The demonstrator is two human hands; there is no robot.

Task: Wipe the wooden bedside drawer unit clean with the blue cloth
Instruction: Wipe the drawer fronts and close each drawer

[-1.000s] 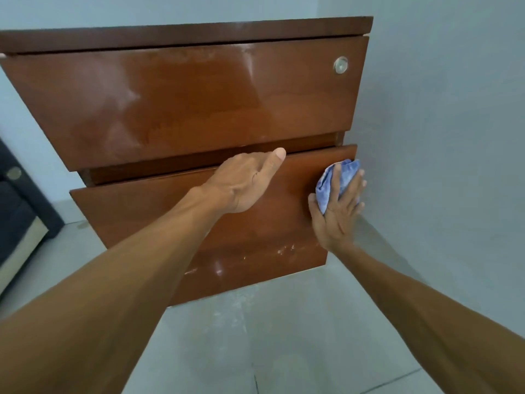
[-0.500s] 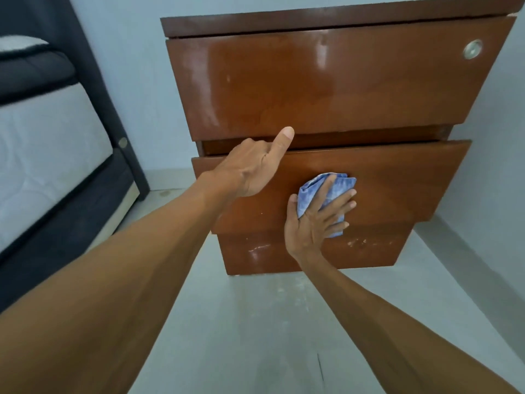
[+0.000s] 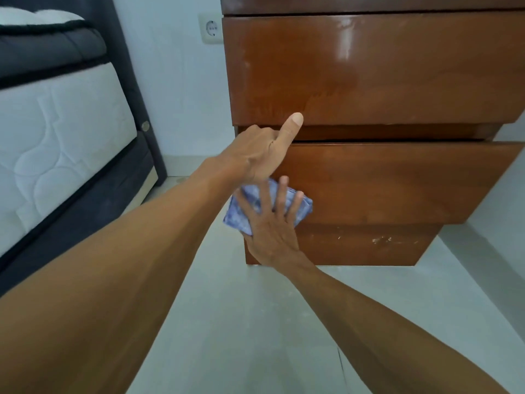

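The wooden drawer unit (image 3: pixel 383 81) fills the upper right, glossy brown, with its middle drawer (image 3: pixel 397 183) pulled out a little. My right hand (image 3: pixel 270 231) presses a crumpled blue cloth (image 3: pixel 241 214) flat against the left end of the middle drawer's front, fingers spread over it. My left hand (image 3: pixel 261 155) hooks over the top edge of that drawer at its left end, thumb pointing up against the top drawer front. The bottom panel (image 3: pixel 363 245) shows pale scuff marks.
A bed with a white mattress (image 3: pixel 56 132) in a dark frame stands on the left. A wall socket (image 3: pixel 211 27) sits beside the unit's upper left corner. Pale floor tiles (image 3: pixel 241 322) lie below, and a light wall closes in at the right.
The cloth and my right hand have slid from the right end of the middle drawer front to its left end. My view has swung left, bringing the bed in.
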